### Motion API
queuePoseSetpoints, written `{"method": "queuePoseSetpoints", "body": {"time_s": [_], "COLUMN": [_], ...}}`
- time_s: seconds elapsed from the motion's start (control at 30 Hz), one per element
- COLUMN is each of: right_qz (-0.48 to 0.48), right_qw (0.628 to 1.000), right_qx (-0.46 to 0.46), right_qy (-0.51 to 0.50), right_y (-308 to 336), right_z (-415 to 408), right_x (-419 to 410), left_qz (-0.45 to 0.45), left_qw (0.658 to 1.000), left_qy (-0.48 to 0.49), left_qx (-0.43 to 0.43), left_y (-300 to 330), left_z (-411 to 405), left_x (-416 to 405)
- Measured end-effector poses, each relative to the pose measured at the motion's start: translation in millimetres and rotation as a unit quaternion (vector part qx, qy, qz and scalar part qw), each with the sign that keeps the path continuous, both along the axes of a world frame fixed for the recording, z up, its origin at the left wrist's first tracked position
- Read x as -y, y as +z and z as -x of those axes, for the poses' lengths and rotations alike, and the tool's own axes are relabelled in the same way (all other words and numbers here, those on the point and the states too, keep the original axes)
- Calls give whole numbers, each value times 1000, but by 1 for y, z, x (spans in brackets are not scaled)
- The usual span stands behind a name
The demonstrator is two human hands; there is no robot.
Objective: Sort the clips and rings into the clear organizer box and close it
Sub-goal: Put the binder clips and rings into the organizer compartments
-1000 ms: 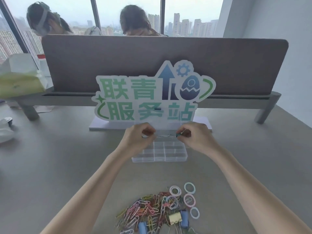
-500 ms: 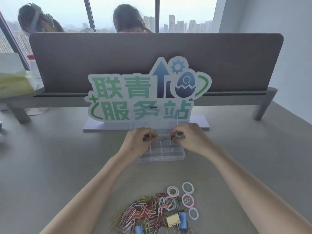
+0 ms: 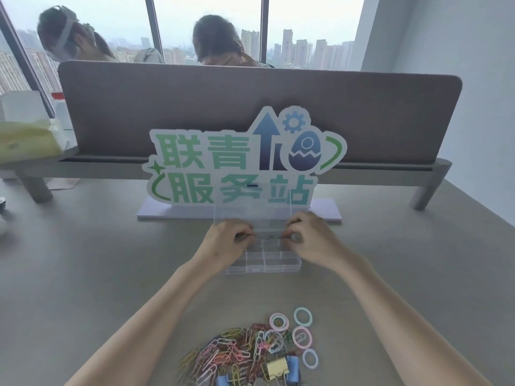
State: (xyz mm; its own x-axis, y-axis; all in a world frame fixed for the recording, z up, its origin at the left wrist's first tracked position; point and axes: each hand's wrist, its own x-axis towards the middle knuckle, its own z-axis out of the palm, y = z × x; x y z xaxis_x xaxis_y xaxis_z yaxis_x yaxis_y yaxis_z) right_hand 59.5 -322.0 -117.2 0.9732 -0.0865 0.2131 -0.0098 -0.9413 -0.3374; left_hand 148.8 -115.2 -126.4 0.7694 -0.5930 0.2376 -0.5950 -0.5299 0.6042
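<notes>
Clear organizer box (image 3: 259,260) out on the worktop (image 3: 83,274), centre, just in front of a printed sign (image 3: 239,162); its lid (image 3: 252,215) raised upright at the far edge. Left hand (image 3: 227,240) and right hand (image 3: 309,236) both over the back row of compartments, fingers curled inward; something small and dark seems pinched at the fingertips of each, too blurred to name, so cannot tell for sure what is held. Near edge of the worktop: a tangled heap of coloured paper clips (image 3: 228,358), a yellow binder clip (image 3: 277,369) and blue ones beside it, pastel rings (image 3: 302,337) lying loose to the right of the heap.

Likely handling: box thin, light, stiff plastic, apt to slide if nudged, so better steadied at a side wall while filling. Lid probably flexes; best pressed shut at the front corners. Paper clips light and springy, prone to snag together, easier pinched singly than scooped. Rings smooth and flat, best lifted by hooking an edge. Binder clips heavier, gripped across the body.
</notes>
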Motion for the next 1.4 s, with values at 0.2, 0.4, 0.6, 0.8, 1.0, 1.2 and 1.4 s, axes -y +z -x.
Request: {"method": "queuePoseSetpoints", "body": {"time_s": [0.2,0.4,0.6,0.8,1.0,1.2,1.4], "right_qz": [16,-8,-38,-39,-2,108,115], "right_qw": [1000,998,998,988,950,920,930], "right_qx": [0,61,-1,-105,-275,-350,-325], "right_qy": [3,5,48,104,145,139,129], "right_y": [6,27,43,62,73,66,58], "right_z": [4,32,85,134,166,185,189], "right_x": [-3,-11,-31,-51,-76,-88,-87], "left_qz": [-8,24,-6,-67,-101,-105,-137], "left_qw": [999,996,989,955,938,944,939], "left_qy": [-3,-3,-120,-282,-313,-303,-305], "left_qx": [53,83,91,70,106,83,77], "left_y": [3,16,33,30,20,22,26], "left_z": [6,18,83,143,156,155,152], "left_x": [0,-14,-46,-68,-73,-74,-72]}}
